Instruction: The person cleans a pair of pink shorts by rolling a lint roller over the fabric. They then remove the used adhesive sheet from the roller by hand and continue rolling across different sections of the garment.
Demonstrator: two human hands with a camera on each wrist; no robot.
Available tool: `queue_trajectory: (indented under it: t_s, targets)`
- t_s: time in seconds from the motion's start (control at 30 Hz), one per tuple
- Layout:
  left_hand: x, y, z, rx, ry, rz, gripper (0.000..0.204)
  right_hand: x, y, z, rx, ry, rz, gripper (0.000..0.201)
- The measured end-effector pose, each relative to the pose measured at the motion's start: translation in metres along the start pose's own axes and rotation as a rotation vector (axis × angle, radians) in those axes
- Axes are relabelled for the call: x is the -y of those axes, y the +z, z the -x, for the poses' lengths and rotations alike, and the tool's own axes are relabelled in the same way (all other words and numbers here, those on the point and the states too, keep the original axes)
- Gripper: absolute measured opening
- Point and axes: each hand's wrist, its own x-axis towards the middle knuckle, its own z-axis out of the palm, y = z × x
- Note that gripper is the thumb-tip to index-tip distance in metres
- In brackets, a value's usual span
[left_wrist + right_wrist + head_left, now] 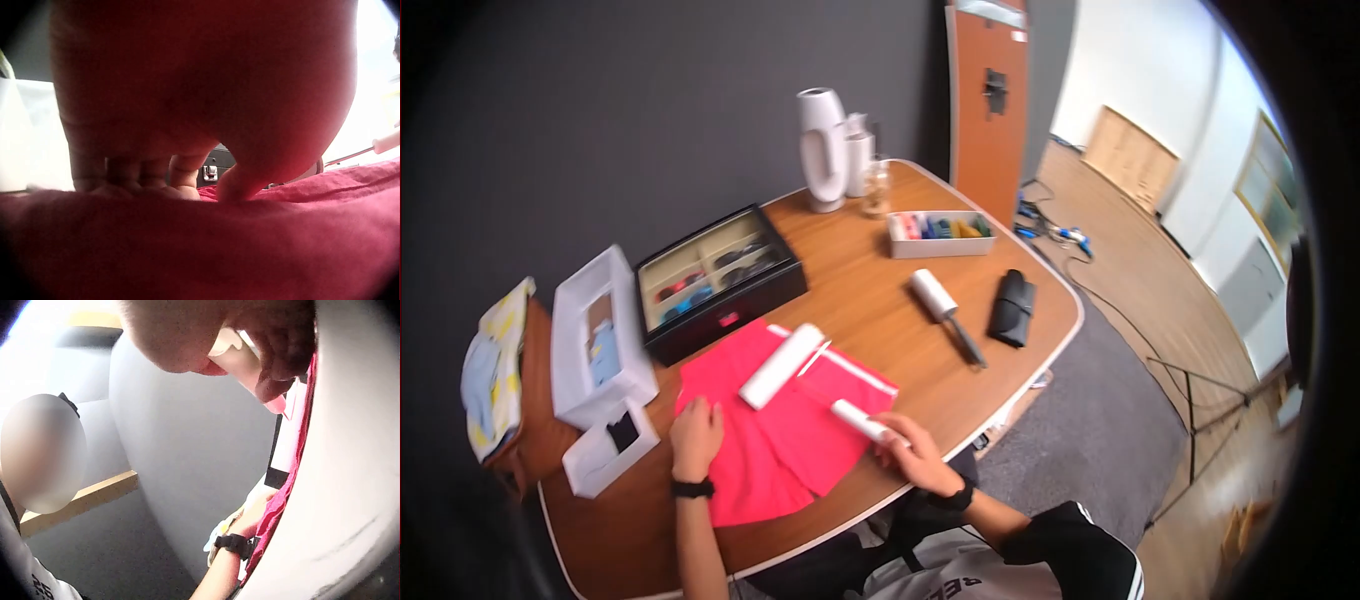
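Note:
Pink-red shorts [770,460] with a white side stripe lie spread at the near side of the table. My left hand [698,435] rests on their left part; in the left wrist view its fingers [184,178] reach down to the red cloth. My right hand [915,455] grips the white handle [858,419] of a lint roller, near the table's front edge. The roller's white cylinder [782,367] lies over the upper part of the shorts, joined by a thin rod. In the right wrist view, fingers curl round the pale handle [240,362].
Behind the shorts stands a black case [725,320] of sunglasses. White bins [635,385] and folded cloth [495,370] are at left. Farther right are a second lint roller [935,295], a black pouch [1012,308] and a white box [940,246]. White vases [825,150] stand at the back.

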Motion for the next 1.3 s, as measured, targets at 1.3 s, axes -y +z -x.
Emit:
queue_trajectory:
  t_s: [1.3]
  targets:
    - [-0.012,-0.011,0.000,0.027,-0.047,0.038,0.025,-0.001,-0.004,-0.003,-0.087,0.035,-0.127,0.029]
